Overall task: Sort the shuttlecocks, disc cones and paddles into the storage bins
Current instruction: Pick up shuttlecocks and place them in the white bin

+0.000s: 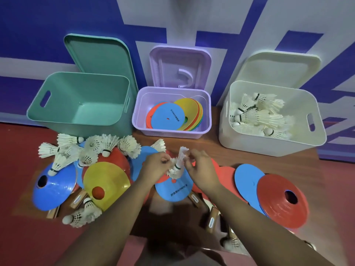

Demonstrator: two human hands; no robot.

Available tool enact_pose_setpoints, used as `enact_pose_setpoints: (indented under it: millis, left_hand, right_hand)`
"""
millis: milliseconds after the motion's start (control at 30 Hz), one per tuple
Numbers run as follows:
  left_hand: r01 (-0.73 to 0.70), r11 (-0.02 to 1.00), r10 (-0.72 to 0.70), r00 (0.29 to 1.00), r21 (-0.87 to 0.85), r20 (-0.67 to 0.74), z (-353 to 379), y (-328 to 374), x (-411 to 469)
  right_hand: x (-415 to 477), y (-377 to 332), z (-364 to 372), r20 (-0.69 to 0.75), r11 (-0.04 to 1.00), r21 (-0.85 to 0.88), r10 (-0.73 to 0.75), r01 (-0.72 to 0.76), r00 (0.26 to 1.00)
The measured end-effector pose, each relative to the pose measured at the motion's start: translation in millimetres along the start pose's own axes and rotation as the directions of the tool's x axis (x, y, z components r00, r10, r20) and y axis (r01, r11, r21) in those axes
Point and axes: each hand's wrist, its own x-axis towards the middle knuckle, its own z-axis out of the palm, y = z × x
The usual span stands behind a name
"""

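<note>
Pinching a clump of shuttlecocks [176, 167] from both sides, left hand [155, 165] and right hand [200, 169] meet mid-frame, just above a blue cone [175, 191]. Left fingers curl onto the feathers on the clump's left. Right fingers grip the upper feathers, so the clump sits between the two grips with one cork showing in the middle. It's blurred, probably two or three stuck together.

Loose shuttlecocks [92, 148] lie piled at left over a yellow cone [105, 181]. A red cone [282, 200] lies at right. Paddle handles [210, 221] poke out under the cones.

At the back, the green bin [57, 96] stands left. The purple bin [172, 134] in the centre holds cones, and the white bin [249, 144] at right holds shuttlecocks.
</note>
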Motion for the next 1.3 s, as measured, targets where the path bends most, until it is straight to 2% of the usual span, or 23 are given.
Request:
enact_pose_setpoints:
  millis: [100, 133, 300, 433, 500, 600, 733, 900, 933, 1000, 1033, 1100, 1200, 1300]
  left_hand:
    - [0.048, 0.994, -0.036, 0.991, -0.094, 0.127, 12, -3, -4]
    - [0.035, 0.997, -0.024, 0.988, -0.073, 0.153, 14, -6, -6]
    - [-0.151, 0.950, 0.068, 0.954, 0.273, 0.291, 29, -33, -15]
    - [-0.181, 0.934, 0.101, 0.961, 0.309, 0.256, 45, -42, -10]
    - [-0.218, 0.925, 0.166, 0.968, 0.310, 0.187, 50, -46, -4]
    - [-0.212, 0.944, 0.179, 0.973, 0.254, 0.145, 46, -46, 1]
    - [-0.148, 0.988, 0.144, 0.986, 0.043, 0.083, 21, -41, 4]
    - [-0.163, 0.981, 0.182, 0.961, -0.107, 0.206, -23, -37, 8]
    - [-0.139, 0.982, 0.162, 0.967, -0.126, 0.196, -32, -39, 9]
    - [-0.090, 0.969, 0.131, 0.977, -0.232, 0.166, -51, -47, 9]
    - [-0.084, 0.958, 0.131, 0.979, -0.276, 0.157, -60, -51, 9]
    - [-0.068, 0.957, 0.111, 0.984, -0.282, 0.139, -78, -61, 7]
    - [-0.026, 0.969, 0.062, 0.988, -0.247, 0.139, -92, -75, 4]
    - [-0.004, 0.976, 0.032, 0.992, -0.219, 0.123, -94, -85, 0]
  right_hand:
    - [-7, 12, 8, 0.099, 0.998, -0.062, 0.017, -0.011, 0.995]
    - [-10, 15, 10, 0.125, 0.998, -0.051, 0.046, -0.040, 0.991]
    - [-14, 34, 15, 0.167, 0.965, 0.080, 0.233, -0.249, 0.958]
    - [-11, 41, 17, 0.225, 0.860, 0.318, 0.340, -0.399, 0.913]
    - [-9, 39, 19, 0.252, 0.819, 0.392, 0.343, -0.420, 0.905]
    - [-5, 31, 18, 0.228, 0.785, 0.470, 0.334, -0.404, 0.914]
    - [14, 14, 15, 0.116, 0.919, 0.285, 0.249, -0.272, 0.961]
    - [34, -27, 27, 0.285, 0.896, 0.369, 0.145, -0.248, 0.947]
    - [38, -32, 30, 0.297, 0.909, 0.348, 0.124, -0.229, 0.947]
    - [47, -39, 36, 0.212, 0.937, 0.315, 0.082, -0.148, 0.974]
    - [53, -41, 40, 0.138, 0.939, 0.317, 0.093, -0.133, 0.986]
    - [66, -40, 47, 0.067, 0.924, 0.314, 0.208, -0.218, 0.976]
    - [86, -29, 67, 0.193, 0.919, 0.135, 0.342, -0.370, 0.919]
    - [99, -11, 101, 0.311, 0.909, 0.015, 0.391, -0.416, 0.866]
